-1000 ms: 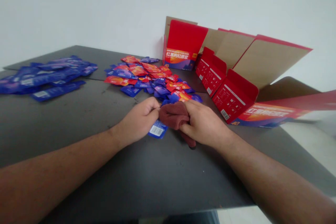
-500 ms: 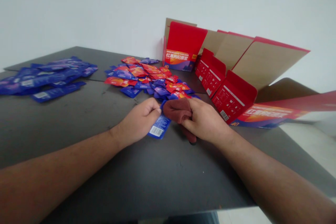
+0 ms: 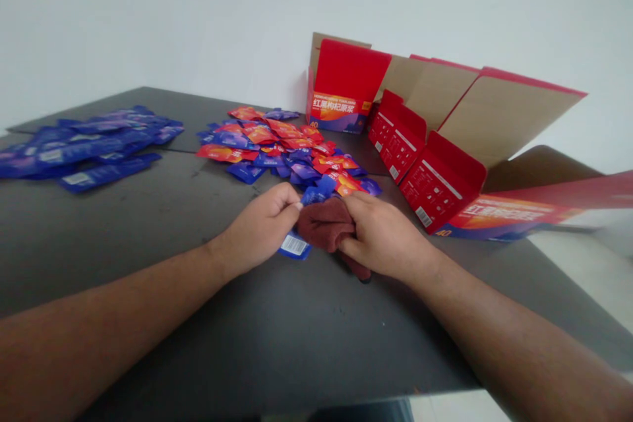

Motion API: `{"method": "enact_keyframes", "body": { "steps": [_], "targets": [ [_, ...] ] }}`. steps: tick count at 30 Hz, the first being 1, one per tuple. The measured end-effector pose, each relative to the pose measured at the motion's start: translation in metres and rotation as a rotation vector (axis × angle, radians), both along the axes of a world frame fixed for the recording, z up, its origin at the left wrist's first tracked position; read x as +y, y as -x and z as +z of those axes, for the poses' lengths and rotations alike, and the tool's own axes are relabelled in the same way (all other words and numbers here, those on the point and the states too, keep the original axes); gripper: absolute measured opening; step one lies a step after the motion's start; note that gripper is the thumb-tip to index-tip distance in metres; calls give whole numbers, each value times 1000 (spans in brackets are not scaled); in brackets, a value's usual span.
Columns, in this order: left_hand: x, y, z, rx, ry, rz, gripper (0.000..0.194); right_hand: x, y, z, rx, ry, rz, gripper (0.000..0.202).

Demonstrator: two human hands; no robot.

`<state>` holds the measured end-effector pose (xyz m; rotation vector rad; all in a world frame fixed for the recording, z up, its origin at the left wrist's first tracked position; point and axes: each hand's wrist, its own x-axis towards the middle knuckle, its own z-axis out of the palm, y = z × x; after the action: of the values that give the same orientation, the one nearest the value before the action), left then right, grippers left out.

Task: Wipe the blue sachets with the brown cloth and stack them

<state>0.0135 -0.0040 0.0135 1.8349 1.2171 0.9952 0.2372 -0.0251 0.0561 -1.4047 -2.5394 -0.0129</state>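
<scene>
Between my hands is a blue sachet (image 3: 295,247) with a white barcode label on its lower end. My left hand (image 3: 271,221) pinches its left edge between thumb and fingers. In my right hand (image 3: 383,227) is a bunched brown cloth (image 3: 324,223), which lies across the middle of the sachet and hides part of it. A loose fold of the cloth hangs below my right fingers. Just beyond my hands lies a mixed pile of red and blue sachets (image 3: 284,138).
A heap of blue sachets (image 3: 103,138) lies at the left on the dark table (image 3: 277,336). Open red cartons stand at the right: one small box (image 3: 341,89) at the back, others (image 3: 438,181) nearer, flaps raised. A pale wall (image 3: 198,20) rises behind.
My right hand has moved the cloth down and slightly left over the sachet, showing more of the sachet's upper end and covering its middle. My left hand keeps its pinch almost in place.
</scene>
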Motion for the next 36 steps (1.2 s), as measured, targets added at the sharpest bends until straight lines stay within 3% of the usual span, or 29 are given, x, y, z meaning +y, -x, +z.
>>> {"method": "enact_keyframes", "body": {
  "steps": [4, 9, 15, 20, 27, 36],
  "targets": [
    [0, 0, 0, -5, -4, 4, 21, 0, 0, -1, 4, -15, -26, 17],
    [0, -1, 2, -3, -40, 9, 23, -9, 6, 0, -73, 28, 88, 18],
    [-1, -2, 0, -47, 12, 52, 21, -8, 7, 0, -42, -66, -25, 17],
    [-3, -3, 2, -36, 2, 39, 24, -10, 10, -1, -86, 2, 105, 17],
    [5, 3, 6, 90, -121, -18, 20, -5, 4, -1, -49, -43, 6, 17],
    [7, 3, -3, 88, -83, -32, 21, -5, 4, 0, -24, -25, 1, 16]
  ]
}}
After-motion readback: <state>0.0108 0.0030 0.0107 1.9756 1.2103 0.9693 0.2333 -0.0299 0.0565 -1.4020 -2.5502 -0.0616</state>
